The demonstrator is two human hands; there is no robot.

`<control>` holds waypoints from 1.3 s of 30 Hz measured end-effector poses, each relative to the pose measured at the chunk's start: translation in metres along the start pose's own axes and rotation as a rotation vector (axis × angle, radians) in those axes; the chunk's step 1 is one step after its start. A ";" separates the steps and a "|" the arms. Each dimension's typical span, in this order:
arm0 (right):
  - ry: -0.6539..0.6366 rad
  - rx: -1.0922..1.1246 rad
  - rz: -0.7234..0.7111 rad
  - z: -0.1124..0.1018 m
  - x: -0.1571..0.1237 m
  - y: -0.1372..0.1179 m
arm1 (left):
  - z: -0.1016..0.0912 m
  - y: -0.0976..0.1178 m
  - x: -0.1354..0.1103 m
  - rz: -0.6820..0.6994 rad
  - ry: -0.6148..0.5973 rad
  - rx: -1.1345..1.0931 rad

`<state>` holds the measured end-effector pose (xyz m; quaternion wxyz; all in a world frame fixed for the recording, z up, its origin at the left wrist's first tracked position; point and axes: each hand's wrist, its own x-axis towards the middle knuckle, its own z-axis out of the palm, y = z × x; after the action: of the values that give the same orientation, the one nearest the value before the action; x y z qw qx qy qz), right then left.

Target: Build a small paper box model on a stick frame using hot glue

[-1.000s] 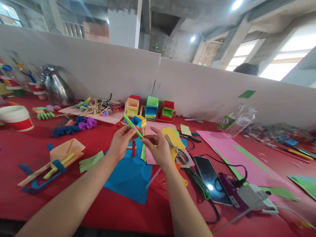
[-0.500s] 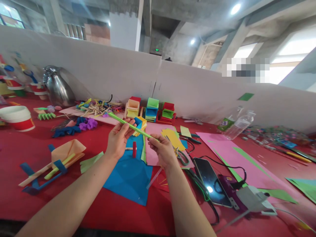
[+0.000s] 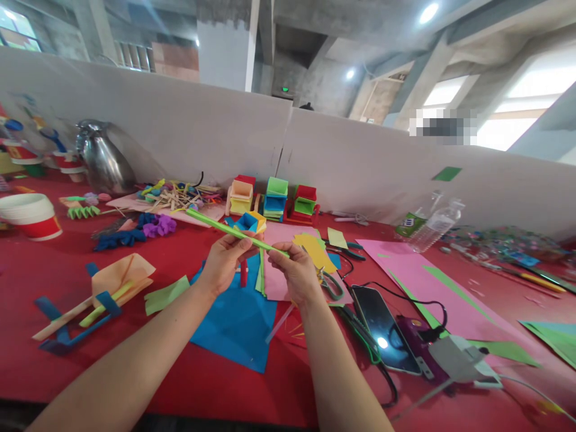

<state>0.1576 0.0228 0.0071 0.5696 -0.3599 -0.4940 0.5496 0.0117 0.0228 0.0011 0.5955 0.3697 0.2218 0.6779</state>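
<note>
A narrow folded strip of light green paper slants between my hands above the table. My left hand pinches it right of its middle, thumb on the near side. At the lower right end, my right hand grips it between thumb and fingers. Beneath them lie a blue paper sheet and a pink sheet. Just beyond the strip sits a small folded blue and yellow paper box. A small red piece is partly covered by my left hand.
Three stacks of folded paper boxes stand by the white partition. Scissors, a phone and a corded adapter lie to the right. Leftward are an orange paper cart, paper cups and a steel jug.
My left hand has slid along the green strip toward my right hand, so more of its upper left end sticks out. My right hand stays at the other end.
</note>
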 end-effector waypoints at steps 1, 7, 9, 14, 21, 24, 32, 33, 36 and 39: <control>-0.005 -0.002 -0.004 0.000 0.000 0.000 | 0.000 0.000 0.000 0.000 -0.013 -0.015; -0.058 -0.006 -0.019 0.001 -0.002 0.000 | 0.003 0.003 -0.003 -0.015 -0.091 -0.079; -0.050 -0.012 -0.022 0.002 -0.002 -0.001 | 0.003 0.004 -0.004 0.004 -0.083 -0.066; 0.010 -0.031 -0.066 0.004 -0.002 -0.004 | 0.003 0.002 -0.002 0.064 0.022 -0.027; 0.020 -0.014 -0.067 0.003 -0.001 -0.003 | 0.001 0.001 -0.001 0.071 0.067 -0.038; 0.005 -0.008 -0.075 0.003 -0.001 -0.002 | 0.003 0.001 -0.004 0.017 -0.014 -0.067; -0.023 -0.048 -0.102 0.007 -0.004 -0.002 | 0.007 -0.004 -0.006 -0.060 -0.046 -0.052; -0.023 -0.045 -0.093 0.006 -0.004 -0.001 | 0.007 -0.004 -0.006 -0.058 -0.027 -0.045; -0.017 -0.043 -0.055 0.003 -0.003 0.000 | 0.007 -0.005 -0.007 -0.076 0.023 -0.009; -0.004 -0.053 -0.008 -0.001 -0.002 -0.001 | 0.007 -0.004 -0.007 -0.126 0.028 0.023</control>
<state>0.1590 0.0206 0.0077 0.5609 -0.3718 -0.5111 0.5347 0.0201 0.0153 0.0006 0.6295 0.3522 0.2607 0.6416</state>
